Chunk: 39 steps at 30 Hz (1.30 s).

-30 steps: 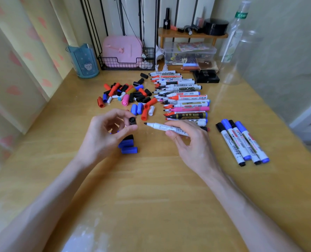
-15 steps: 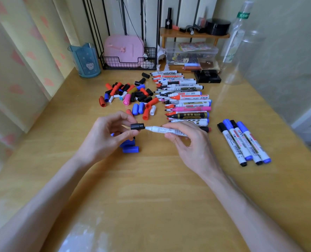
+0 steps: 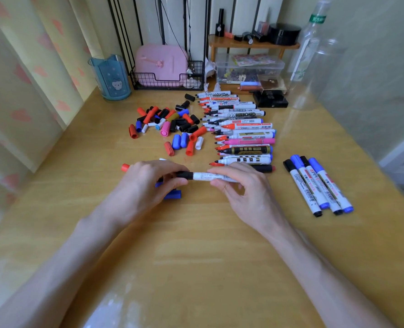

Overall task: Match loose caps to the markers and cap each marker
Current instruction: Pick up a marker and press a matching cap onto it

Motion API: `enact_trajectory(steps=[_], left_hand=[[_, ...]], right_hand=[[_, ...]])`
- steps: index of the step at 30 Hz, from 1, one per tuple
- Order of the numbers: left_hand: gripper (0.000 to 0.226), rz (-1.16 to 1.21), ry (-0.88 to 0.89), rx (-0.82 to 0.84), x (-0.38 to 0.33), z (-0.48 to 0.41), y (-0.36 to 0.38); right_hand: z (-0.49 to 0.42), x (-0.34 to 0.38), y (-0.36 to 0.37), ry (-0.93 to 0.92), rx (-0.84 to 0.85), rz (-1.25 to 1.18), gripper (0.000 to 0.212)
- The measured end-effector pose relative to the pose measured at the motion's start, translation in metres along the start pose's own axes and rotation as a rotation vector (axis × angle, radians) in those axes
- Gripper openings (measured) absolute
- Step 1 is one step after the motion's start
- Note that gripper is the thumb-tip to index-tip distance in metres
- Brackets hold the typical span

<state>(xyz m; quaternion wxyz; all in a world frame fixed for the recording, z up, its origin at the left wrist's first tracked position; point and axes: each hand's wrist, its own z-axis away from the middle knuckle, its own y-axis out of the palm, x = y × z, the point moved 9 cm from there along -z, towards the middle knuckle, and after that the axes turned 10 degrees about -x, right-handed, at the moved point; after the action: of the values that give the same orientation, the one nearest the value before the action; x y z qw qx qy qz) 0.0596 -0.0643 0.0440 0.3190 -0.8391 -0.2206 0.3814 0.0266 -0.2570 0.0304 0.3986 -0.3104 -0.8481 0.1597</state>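
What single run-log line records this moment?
left hand: holds black cap on white marker | right hand: grips marker | four capped markers aside

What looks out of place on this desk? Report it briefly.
A red cap sits alone beside the left hand, apart from the cap pile; a blue cap strays under it. Nothing spilled or damaged. The right hand holds the marker, black cap on.

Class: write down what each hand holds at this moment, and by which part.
The left hand grips the black cap on the white marker's tip end; the right hand pinches that marker's barrel around its middle.
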Motion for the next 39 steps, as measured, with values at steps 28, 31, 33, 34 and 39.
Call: enact_trajectory(steps=[28,31,33,34,39], left_hand=[[0.017,-0.024,0.002,0.087,0.001,-0.002,0.004],[0.021,-0.05,-0.048,0.072,0.019,-0.001,-0.005],[0.018,-0.083,-0.105,0.027,0.041,0.0,-0.02],[0.016,-0.1,-0.133,0.005,0.052,0.001,-0.027],[0.018,-0.201,-0.172,-0.051,0.074,0.0,-0.033]], right_hand=[[-0.001,0.016,0.003,-0.142,-0.104,0.036,0.025],[-0.004,0.011,-0.013,-0.154,-0.179,0.086,0.034],[-0.007,0.0,-0.026,-0.118,-0.222,0.099,0.034],[-0.008,-0.004,-0.03,-0.093,-0.226,0.096,0.032],[-0.011,-0.009,-0.025,-0.02,-0.211,0.095,0.026]])
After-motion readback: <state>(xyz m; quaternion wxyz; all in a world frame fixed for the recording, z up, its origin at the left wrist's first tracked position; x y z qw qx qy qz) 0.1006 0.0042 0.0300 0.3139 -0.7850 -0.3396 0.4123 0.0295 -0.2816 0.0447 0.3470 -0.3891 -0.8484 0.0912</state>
